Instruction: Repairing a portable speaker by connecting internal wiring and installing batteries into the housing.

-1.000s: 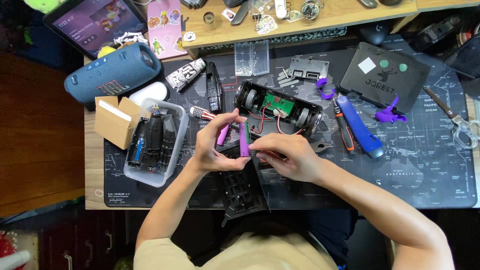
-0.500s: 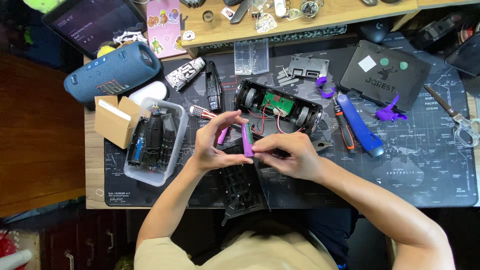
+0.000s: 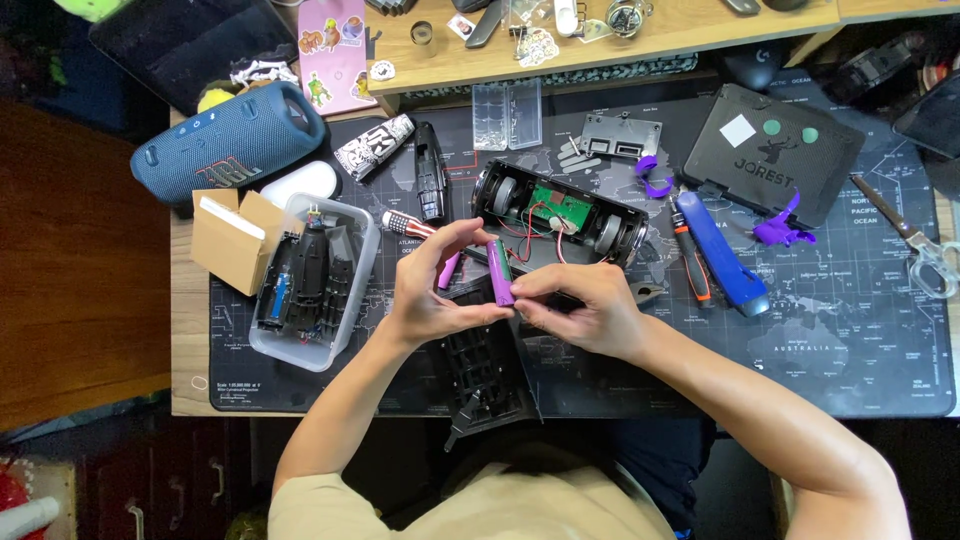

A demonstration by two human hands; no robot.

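Both my hands meet over the dark desk mat (image 3: 820, 350) at the centre. My left hand (image 3: 432, 290) pinches a purple cylindrical battery cell (image 3: 499, 272), held upright, with a second pink-purple cell (image 3: 448, 270) tucked behind its fingers. My right hand (image 3: 580, 308) grips the lower end of the same purple cell with fingertips. Just beyond lies an opened black speaker body (image 3: 560, 212) showing a green circuit board and red wires. A black plastic grille panel (image 3: 485, 365) lies under my hands toward my lap.
A clear plastic tub (image 3: 360, 300) of black parts and a cardboard box (image 3: 232, 240) sit left. A blue cylindrical speaker (image 3: 230, 145) lies at back left. A blue-handled tool (image 3: 720, 250), a black tool case (image 3: 770, 150) and scissors (image 3: 915, 240) lie right.
The hands stay together at the centre; the purple cell has shifted slightly and stands more upright between the fingers.
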